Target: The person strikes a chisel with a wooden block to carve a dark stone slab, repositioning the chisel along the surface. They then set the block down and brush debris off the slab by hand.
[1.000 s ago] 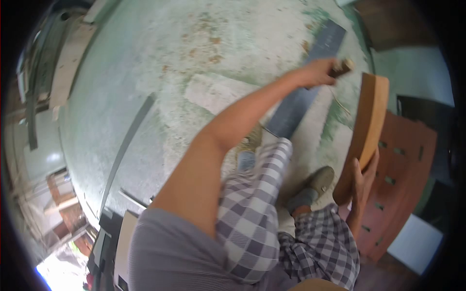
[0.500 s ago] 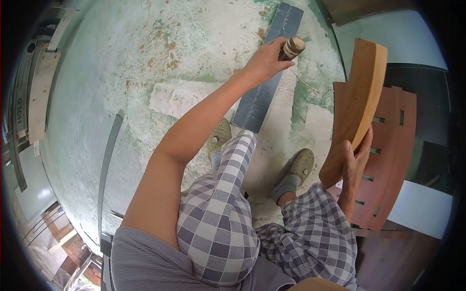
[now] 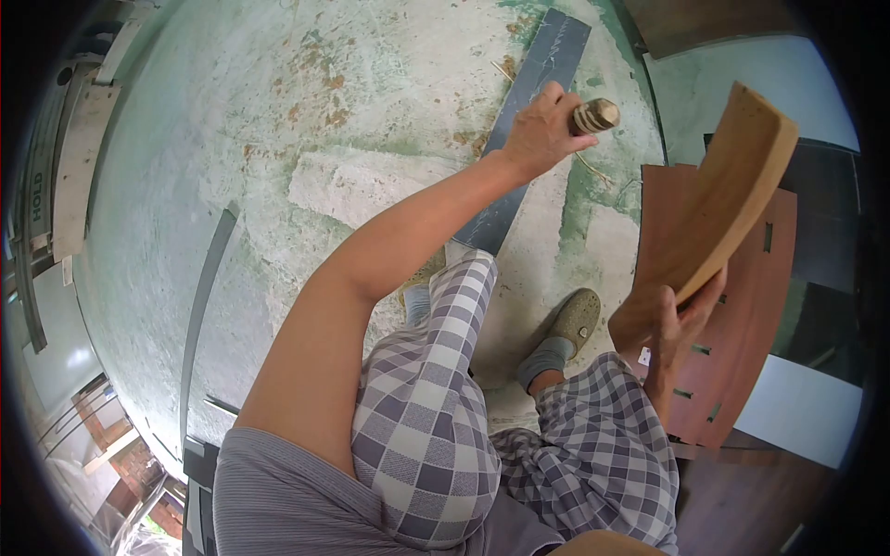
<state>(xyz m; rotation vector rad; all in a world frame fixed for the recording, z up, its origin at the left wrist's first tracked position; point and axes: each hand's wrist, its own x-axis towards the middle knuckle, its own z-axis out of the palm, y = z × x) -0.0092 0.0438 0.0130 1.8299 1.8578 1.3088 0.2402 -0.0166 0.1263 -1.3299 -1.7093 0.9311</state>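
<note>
My left hand [image 3: 538,139] is wrapped round a wooden handle [image 3: 596,116] with pale bands near its butt end. Whatever the handle belongs to is hidden behind the hand. Below that hand, a long dark grey board [image 3: 554,60] lies on the floor. On the right, my right hand [image 3: 684,324] grips a thick, curved wooden piece [image 3: 718,208] near its lower end. The fingers are behind it and the thumb is on the near side. The piece stands tilted, its upper end leaning right.
A reddish-brown slotted panel [image 3: 742,371] and other flat sheets are to the right. My feet, in olive clogs [image 3: 577,320], rest on the worn green-white floor [image 3: 371,111]. A thin grey strip [image 3: 206,296] lies left. Boards [image 3: 79,176] stand at the far left.
My left hand has moved right and slightly toward me with the handle. The curved wooden piece has tipped further right in my right hand.
</note>
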